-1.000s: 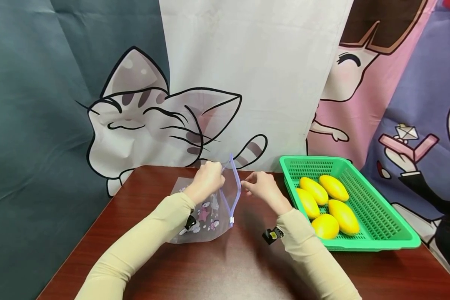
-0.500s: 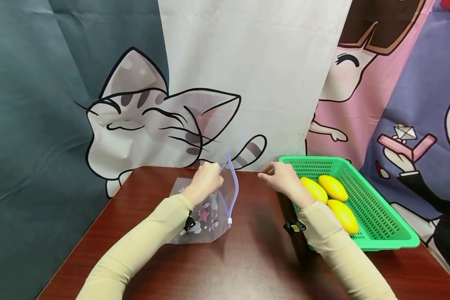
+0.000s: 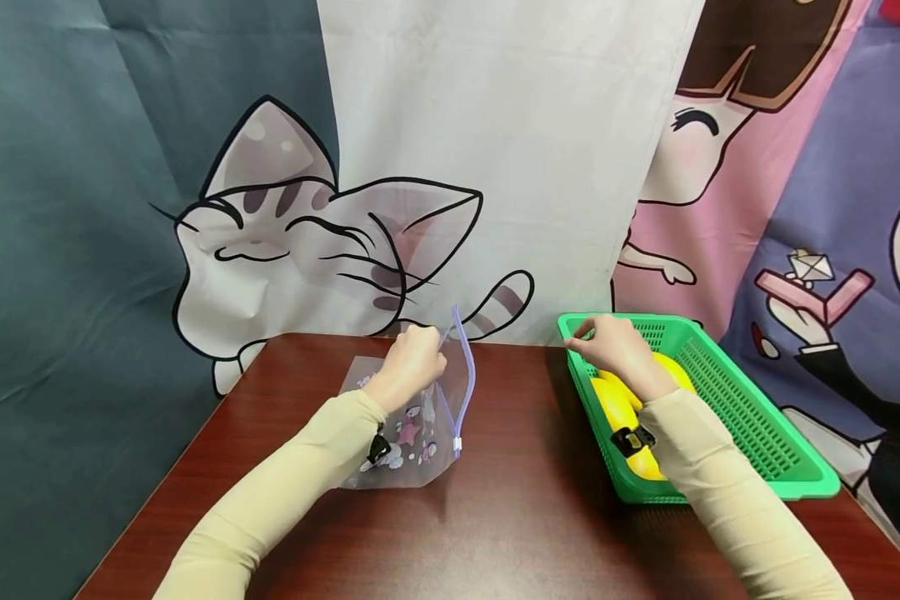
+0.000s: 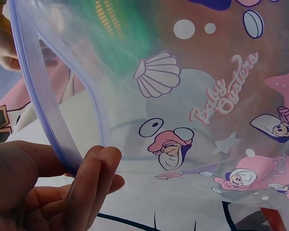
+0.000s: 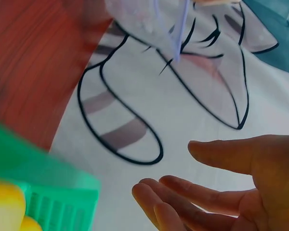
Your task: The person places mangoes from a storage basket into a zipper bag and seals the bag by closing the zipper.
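Note:
A clear zipper bag (image 3: 412, 437) printed with pink and white cartoon shells stands on its side over the table, its purple-edged mouth parted toward the right. My left hand (image 3: 408, 364) pinches the bag near its zip edge (image 4: 38, 96); in the left wrist view thumb and fingers meet on it. A white slider (image 3: 457, 444) sits at the lower end of the zip. Above the left side of a green basket (image 3: 802, 483), my right hand (image 3: 618, 350) hovers with thumb and fingers apart and nothing between them. Yellow mangoes (image 3: 615, 404) lie in the basket, partly hidden by that hand and forearm.
The dark red wooden table (image 3: 495, 533) carries the bag at its middle and the basket at its right. A cartoon-printed cloth (image 3: 555, 167) hangs right behind the table's far edge. The basket's raised rim stands beneath the right forearm.
My right hand has let go of the area by the bag's mouth and moved right, to above the basket. The left hand and the bag have barely shifted.

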Demonstrator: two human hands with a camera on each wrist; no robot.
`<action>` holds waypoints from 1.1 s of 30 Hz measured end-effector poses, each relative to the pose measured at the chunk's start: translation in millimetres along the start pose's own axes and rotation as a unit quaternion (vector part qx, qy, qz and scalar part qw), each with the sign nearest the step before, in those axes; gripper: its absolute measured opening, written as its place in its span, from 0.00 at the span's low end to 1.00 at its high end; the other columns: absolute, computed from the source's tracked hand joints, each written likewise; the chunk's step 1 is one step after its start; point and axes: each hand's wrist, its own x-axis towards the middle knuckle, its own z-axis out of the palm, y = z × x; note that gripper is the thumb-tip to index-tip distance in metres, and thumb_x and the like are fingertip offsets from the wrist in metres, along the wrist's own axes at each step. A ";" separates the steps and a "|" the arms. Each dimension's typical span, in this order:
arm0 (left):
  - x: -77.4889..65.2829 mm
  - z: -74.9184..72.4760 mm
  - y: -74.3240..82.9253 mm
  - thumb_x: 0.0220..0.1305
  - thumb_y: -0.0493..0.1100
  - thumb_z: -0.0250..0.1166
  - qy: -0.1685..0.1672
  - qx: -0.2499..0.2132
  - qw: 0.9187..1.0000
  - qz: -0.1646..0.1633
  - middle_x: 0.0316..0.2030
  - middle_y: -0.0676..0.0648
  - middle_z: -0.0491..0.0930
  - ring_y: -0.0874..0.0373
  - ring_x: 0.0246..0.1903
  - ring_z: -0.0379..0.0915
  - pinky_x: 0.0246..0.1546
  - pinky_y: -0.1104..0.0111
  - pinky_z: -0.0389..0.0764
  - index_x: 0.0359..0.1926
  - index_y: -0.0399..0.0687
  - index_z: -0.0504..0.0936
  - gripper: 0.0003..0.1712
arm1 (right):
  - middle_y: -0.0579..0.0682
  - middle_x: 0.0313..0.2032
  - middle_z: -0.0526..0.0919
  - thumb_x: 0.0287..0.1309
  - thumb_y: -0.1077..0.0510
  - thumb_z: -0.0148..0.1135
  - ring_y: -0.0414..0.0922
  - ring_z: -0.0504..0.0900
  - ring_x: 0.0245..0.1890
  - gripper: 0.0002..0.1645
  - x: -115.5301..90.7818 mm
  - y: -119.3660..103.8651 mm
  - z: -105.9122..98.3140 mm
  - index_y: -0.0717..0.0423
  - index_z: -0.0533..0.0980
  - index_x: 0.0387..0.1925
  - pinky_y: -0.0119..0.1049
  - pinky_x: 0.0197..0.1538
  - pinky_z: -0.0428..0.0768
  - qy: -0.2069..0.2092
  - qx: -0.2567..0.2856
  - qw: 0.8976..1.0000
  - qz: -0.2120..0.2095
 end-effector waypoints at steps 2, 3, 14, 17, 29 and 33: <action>0.5 -0.2 0.3 0.51 0.35 0.59 0.002 0.000 1.000 0.002 0.18 0.45 0.75 0.55 0.20 0.72 0.22 0.63 0.74 0.12 0.47 0.66 0.15 | 0.65 0.47 0.80 0.60 0.47 0.58 0.58 0.79 0.40 0.24 1.5 7.8 -2.2 0.64 0.79 0.47 0.47 0.40 0.77 0.000 -0.007 1.000 0.002; 0.6 -0.4 0.4 0.51 0.35 0.59 0.003 0.001 1.000 0.002 0.18 0.45 0.75 0.55 0.20 0.71 0.22 0.63 0.74 0.12 0.47 0.66 0.15 | 0.66 0.49 0.80 0.60 0.48 0.58 0.59 0.78 0.42 0.25 2.2 11.6 -3.0 0.65 0.78 0.47 0.49 0.42 0.77 -0.003 -0.007 1.000 0.005; 0.1 0.1 -2.3 0.52 0.37 0.60 0.000 0.000 1.000 -0.003 0.20 0.44 0.77 0.54 0.21 0.74 0.22 0.63 0.74 0.11 0.47 0.66 0.17 | 0.67 0.45 0.81 0.58 0.52 0.59 0.59 0.79 0.40 0.22 7.2 55.1 2.0 0.68 0.79 0.44 0.48 0.39 0.78 -0.055 -0.026 0.998 0.007; -0.5 -0.3 -2.9 0.53 0.38 0.61 -0.003 -0.004 1.000 -0.005 0.18 0.45 0.76 0.54 0.20 0.74 0.21 0.64 0.74 0.11 0.47 0.67 0.18 | 0.61 0.34 0.83 0.56 0.53 0.61 0.49 0.78 0.28 0.16 7.7 63.3 4.5 0.65 0.81 0.35 0.40 0.30 0.76 -0.065 -0.023 0.998 0.006; 2.1 0.5 -4.6 0.55 0.40 0.63 0.006 0.002 1.000 -0.010 0.21 0.44 0.78 0.52 0.20 0.76 0.22 0.62 0.76 0.12 0.46 0.70 0.17 | 0.61 0.34 0.82 0.51 0.56 0.64 0.50 0.80 0.30 0.22 8.1 83.4 8.5 0.69 0.77 0.43 0.40 0.30 0.78 -0.109 0.000 0.994 0.025; 2.2 -0.1 -4.3 0.55 0.41 0.63 0.003 0.001 1.000 -0.010 0.21 0.44 0.78 0.51 0.21 0.77 0.23 0.63 0.77 0.12 0.46 0.70 0.18 | 0.64 0.37 0.82 0.51 0.56 0.66 0.51 0.81 0.31 0.24 8.1 88.3 11.6 0.72 0.77 0.45 0.42 0.33 0.81 -0.139 0.010 0.989 0.038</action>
